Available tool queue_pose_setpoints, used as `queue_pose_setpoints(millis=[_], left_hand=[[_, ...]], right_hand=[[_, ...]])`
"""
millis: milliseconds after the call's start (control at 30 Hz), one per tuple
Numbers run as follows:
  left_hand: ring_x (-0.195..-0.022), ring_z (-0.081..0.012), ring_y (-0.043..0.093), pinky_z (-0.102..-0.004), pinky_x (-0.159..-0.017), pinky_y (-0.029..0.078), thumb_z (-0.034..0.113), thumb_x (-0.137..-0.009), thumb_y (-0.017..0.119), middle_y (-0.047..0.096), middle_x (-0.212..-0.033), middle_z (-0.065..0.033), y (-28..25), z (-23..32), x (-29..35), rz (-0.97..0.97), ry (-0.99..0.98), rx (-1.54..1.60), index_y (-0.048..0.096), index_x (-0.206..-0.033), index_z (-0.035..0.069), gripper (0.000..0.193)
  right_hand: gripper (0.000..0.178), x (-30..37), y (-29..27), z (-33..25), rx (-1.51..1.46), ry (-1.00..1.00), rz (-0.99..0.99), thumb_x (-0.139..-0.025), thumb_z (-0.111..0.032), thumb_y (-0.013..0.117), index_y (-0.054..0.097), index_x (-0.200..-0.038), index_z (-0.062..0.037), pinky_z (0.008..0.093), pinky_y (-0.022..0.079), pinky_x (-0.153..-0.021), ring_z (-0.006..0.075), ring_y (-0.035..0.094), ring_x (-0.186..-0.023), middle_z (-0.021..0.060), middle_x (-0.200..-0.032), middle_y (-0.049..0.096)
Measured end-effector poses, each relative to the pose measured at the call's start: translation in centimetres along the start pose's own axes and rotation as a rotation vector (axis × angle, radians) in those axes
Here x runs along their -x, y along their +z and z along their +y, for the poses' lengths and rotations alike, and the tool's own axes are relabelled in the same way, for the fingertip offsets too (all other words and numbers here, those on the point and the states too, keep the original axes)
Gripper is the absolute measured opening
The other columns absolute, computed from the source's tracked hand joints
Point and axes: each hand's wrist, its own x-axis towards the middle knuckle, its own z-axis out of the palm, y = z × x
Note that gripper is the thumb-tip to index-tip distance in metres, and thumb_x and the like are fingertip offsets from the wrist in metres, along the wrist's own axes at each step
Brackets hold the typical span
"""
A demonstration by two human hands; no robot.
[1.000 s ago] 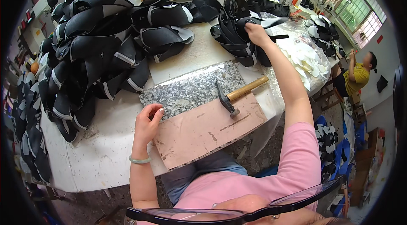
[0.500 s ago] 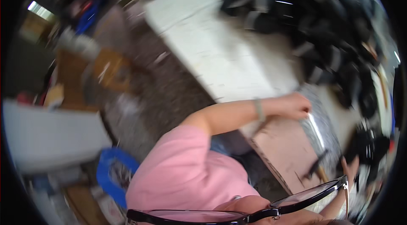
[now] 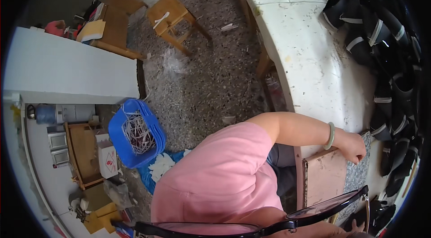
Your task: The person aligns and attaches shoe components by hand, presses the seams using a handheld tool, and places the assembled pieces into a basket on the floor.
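My left hand, with a pale green bangle on its wrist, rests curled over the pink board and the speckled grey slab beside it. Its fingers are closed, and whatever they may hold is hidden beneath them. Low on the right, my right hand shows only in part past the glasses frame. Its fingers look spread next to a black piece, which seems to be a shoe upper. Many similar black shoe uppers with pale edging lie heaped along the right of the white table.
Left of the table is a speckled floor with scraps. A wooden stool stands farther off. Stacked blue baskets hold thin white strips. Beyond them are a white partition and a white carton.
The view has swung left, bringing the baskets and stool into clearer sight. My left hand remains closed at the board. My right hand appears lower, by the black piece.
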Motion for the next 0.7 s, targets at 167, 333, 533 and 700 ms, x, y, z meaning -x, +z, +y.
queue_pose_setpoints(millis=[167,333,533,700], left_hand=[[-0.082,-0.0303,0.062,-0.0403,-0.074,0.048,0.020,-0.076,0.062,0.066,-0.083,-0.0119,-0.3,-0.6,0.1,-0.062,0.052,-0.009,0.067,-0.084,0.005,0.018],[-0.077,-0.0255,0.063,-0.0355,-0.071,0.050,0.020,-0.081,0.066,0.064,-0.088,-0.0141,-1.8,-0.4,1.9,0.068,-0.022,0.167,0.060,-0.103,0.001,0.030],[-0.071,-0.0101,0.056,-0.0240,-0.064,0.048,0.007,-0.084,0.063,0.061,-0.082,-0.0039,-6.8,3.0,-0.2,0.549,0.021,0.424,0.059,-0.106,0.003,0.022],[-0.077,-0.0102,0.057,-0.0227,-0.066,0.048,0.008,-0.086,0.063,0.061,-0.088,-0.0028,-17.2,2.8,-3.7,0.826,0.113,-0.267,0.059,-0.111,0.007,0.025]], right_hand=[[0.082,-2.2,2.7,7.4,0.198,-0.091,0.126,-0.068,-0.036,0.077,0.043,-0.130,0.0049,0.0440,0.032,-0.104,0.0387,0.042,-0.121,0.0263,-0.128,0.048],[0.078,0.7,2.3,0.2,0.210,-0.202,0.354,-0.062,-0.021,0.077,0.045,-0.130,-0.0028,0.0437,0.028,-0.108,0.0375,0.036,-0.127,0.0178,-0.131,0.047],[0.055,6.2,2.4,-1.8,0.135,-0.108,0.631,-0.079,-0.018,0.068,0.047,-0.125,0.0024,0.0434,0.030,-0.106,0.0378,0.038,-0.124,0.0210,-0.129,0.046],[0.045,11.8,5.0,-12.0,-0.137,-0.392,0.662,-0.078,-0.011,0.067,0.052,-0.119,0.0009,0.0433,0.031,-0.105,0.0370,0.043,-0.121,0.0187,-0.123,0.052]])
